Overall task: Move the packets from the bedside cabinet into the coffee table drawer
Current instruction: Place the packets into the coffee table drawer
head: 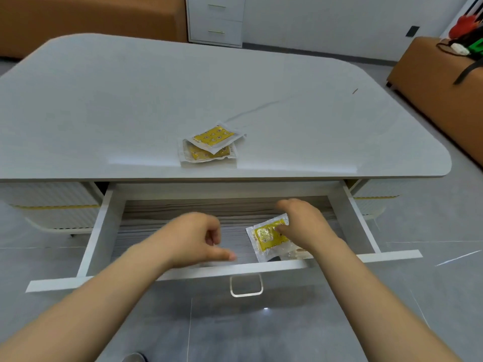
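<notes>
The coffee table drawer [104, 220] is pulled out below the white tabletop [130, 105]. My right hand [303, 223] is inside it, fingers closed on a yellow-and-clear packet [266, 237] at the drawer's right front. My left hand [198, 237] hovers over the drawer's middle, fingers loosely curled and apart, holding nothing. Two more yellow packets [210, 142] lie overlapped on the tabletop near its front edge. The bedside cabinet [217, 19] stands against the far wall.
A metal handle [246, 286] hangs on the drawer front. An orange sofa [91, 14] stands far left, and an orange bench [431, 74] with cables and red and green items stands at right. Grey tiled floor surrounds the table.
</notes>
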`<act>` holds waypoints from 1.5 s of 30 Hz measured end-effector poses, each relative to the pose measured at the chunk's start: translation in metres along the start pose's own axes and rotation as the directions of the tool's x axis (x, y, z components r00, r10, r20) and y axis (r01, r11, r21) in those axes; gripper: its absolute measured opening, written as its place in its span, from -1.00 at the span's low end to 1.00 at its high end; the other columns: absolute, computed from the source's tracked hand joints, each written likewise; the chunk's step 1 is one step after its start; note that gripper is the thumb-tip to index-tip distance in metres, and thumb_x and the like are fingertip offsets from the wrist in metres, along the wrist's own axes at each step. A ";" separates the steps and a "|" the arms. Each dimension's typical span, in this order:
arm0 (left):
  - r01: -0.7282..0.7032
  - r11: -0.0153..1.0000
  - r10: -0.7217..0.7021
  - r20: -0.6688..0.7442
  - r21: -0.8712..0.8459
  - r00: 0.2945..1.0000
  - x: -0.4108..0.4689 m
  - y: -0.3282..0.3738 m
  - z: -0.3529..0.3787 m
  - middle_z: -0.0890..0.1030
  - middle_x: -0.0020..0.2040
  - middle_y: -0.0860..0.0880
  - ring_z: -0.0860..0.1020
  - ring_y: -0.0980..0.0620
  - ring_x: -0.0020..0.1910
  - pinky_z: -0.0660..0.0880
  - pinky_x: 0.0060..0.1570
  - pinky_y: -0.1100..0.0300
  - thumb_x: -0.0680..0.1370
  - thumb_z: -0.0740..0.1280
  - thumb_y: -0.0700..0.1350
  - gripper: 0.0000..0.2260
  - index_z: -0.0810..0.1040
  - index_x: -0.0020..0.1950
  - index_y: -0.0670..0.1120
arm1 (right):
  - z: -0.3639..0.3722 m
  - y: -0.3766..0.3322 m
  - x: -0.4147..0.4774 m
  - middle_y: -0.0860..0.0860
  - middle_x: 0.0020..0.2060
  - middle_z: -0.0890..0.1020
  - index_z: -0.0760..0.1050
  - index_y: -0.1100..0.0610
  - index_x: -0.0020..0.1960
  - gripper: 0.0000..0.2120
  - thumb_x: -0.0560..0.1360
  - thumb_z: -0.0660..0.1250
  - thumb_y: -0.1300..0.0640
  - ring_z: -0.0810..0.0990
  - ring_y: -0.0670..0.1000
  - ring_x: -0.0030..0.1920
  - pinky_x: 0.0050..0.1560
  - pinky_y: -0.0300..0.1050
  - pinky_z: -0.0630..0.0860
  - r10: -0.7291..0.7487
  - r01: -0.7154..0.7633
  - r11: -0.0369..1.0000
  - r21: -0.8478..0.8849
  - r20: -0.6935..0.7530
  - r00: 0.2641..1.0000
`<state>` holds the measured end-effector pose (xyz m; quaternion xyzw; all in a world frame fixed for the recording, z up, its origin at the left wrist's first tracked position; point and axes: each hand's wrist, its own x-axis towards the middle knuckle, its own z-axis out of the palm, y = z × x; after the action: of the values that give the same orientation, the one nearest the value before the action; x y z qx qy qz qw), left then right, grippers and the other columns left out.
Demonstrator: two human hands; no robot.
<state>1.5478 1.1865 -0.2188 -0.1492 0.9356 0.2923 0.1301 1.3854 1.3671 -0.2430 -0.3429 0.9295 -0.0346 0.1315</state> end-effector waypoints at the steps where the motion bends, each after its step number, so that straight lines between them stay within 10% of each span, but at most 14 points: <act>1: -0.009 1.000 0.011 -0.081 0.023 0.997 0.002 -0.002 -0.008 0.57 -0.23 0.11 0.54 0.13 -0.21 0.49 -0.17 0.19 0.33 0.46 0.23 -0.69 0.52 -0.18 0.03 | -0.002 -0.005 -0.001 0.06 0.17 0.55 0.44 0.10 0.27 -0.60 0.46 0.38 0.07 0.51 0.10 0.17 0.12 -0.01 0.48 -0.036 0.036 0.999 0.000 0.016 0.999; 7: -0.042 0.980 0.141 -0.524 0.197 0.840 0.035 -0.011 -0.051 0.50 -0.01 0.02 0.47 -0.03 0.02 0.37 -0.02 0.17 0.42 0.42 -0.03 -0.74 0.51 0.06 -0.03 | -0.016 -0.027 -0.016 0.02 0.19 0.53 0.41 0.05 0.31 -0.60 0.50 0.32 0.03 0.48 0.06 0.21 0.15 -0.07 0.44 -0.167 0.167 0.986 0.005 0.076 0.983; 14: 0.145 0.948 -0.040 -0.348 0.282 0.937 0.101 -0.012 -0.081 0.15 0.50 -0.08 0.18 -0.22 0.43 0.30 0.34 -0.12 0.39 0.42 0.20 -0.25 0.17 0.50 0.12 | -0.033 -0.029 -0.026 -0.02 0.22 0.50 0.38 0.00 0.35 -0.58 0.51 0.30 0.00 0.45 0.02 0.24 0.20 -0.10 0.42 -0.221 0.220 0.974 0.046 0.014 0.975; 20: 0.157 0.896 -0.011 -0.332 0.416 0.943 0.122 -0.016 -0.080 0.49 0.10 -0.16 0.49 -0.21 0.03 0.47 -0.04 0.04 0.54 0.22 0.15 -0.61 0.39 0.31 0.02 | -0.036 -0.023 -0.026 -0.06 0.27 0.49 0.37 -0.03 0.36 -0.57 0.51 0.30 -0.02 0.44 -0.02 0.28 0.23 -0.12 0.40 -0.230 0.231 0.970 0.081 -0.019 0.973; 29: 0.037 0.822 0.173 -0.310 0.569 0.935 0.095 -0.009 -0.075 0.35 -0.33 -0.04 0.40 -0.11 -0.24 0.27 -0.26 0.14 0.62 0.08 -0.04 -0.71 0.47 0.25 -0.08 | -0.038 -0.019 -0.028 -0.07 0.29 0.49 0.36 -0.02 0.38 -0.54 0.51 0.32 0.01 0.43 -0.03 0.30 0.25 -0.13 0.39 -0.206 0.207 0.974 0.093 -0.022 0.978; 45: -0.030 0.941 0.085 -0.149 0.337 0.985 -0.013 -0.017 0.014 0.59 -0.09 -0.17 0.55 -0.18 -0.08 0.31 -0.25 0.11 0.62 0.11 -0.06 -0.72 0.43 0.31 0.10 | -0.040 -0.013 -0.060 -0.07 0.26 0.51 0.41 -0.01 0.34 -0.56 0.48 0.36 0.00 0.45 -0.04 0.26 0.18 -0.15 0.40 -0.138 0.136 0.986 0.099 0.010 0.990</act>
<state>1.5680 1.1836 -0.2345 -0.1208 0.9829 0.1205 0.0688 1.4263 1.3950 -0.1892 -0.3993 0.8998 -0.0861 0.1533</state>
